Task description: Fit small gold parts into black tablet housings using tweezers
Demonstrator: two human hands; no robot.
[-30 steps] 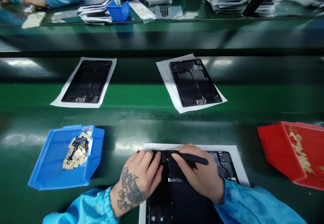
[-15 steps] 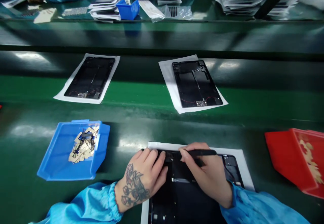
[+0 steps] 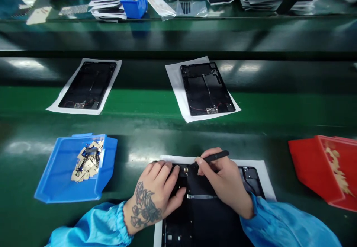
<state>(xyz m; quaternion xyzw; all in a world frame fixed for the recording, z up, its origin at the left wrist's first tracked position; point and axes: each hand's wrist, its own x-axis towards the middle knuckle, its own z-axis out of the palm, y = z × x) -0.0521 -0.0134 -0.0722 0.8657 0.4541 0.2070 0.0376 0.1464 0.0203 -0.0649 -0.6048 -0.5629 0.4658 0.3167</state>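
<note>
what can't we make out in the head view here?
- Tool tip: hidden by the right hand.
- Near tablet frame: cut off by the bottom edge, its top corner under the left hand.
- Parts in the blue tray: too small to tell.
- Red tray: cut off by the right edge.

The near panel (image 3: 206, 213) is being cut off by the bottom edge, and the red tray (image 3: 320, 169) by the right edge; the stylus (image 3: 213, 157) tip is being hidden behind fingers.
</note>
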